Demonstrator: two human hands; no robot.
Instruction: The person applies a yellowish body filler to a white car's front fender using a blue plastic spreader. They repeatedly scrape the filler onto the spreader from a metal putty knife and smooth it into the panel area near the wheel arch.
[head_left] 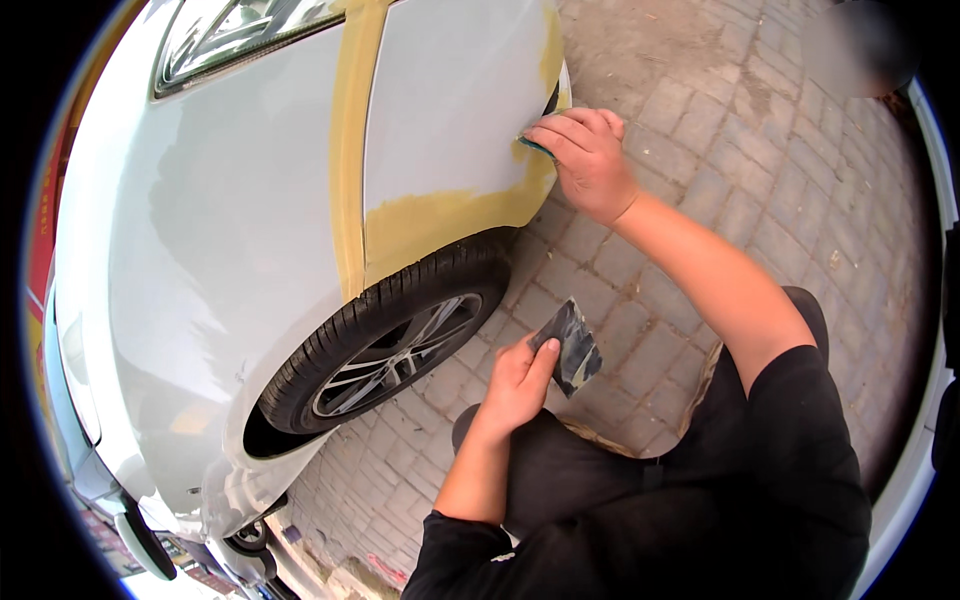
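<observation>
My right hand point(588, 160) is closed round a thin teal putty spreader point(536, 146), pressed against the edge of the car's bumper corner point(450, 110). Most of the spreader is hidden by my fingers. A band of yellow putty point(440, 220) runs along the bumper's lower edge above the wheel arch, with more along its outer edge. Lower down, over my knees, my left hand point(515, 385) grips a dark flat putty board point(570, 350) smeared with pale streaks, thumb on top. The board is apart from the car.
Yellow masking tape point(350, 150) follows the seam between bumper and grey-white fender point(240, 200). Below the arch is the front wheel point(400, 365), with a black tyre. A headlight point(240, 35) is at upper left. Brick paving point(690, 130) lies around my legs.
</observation>
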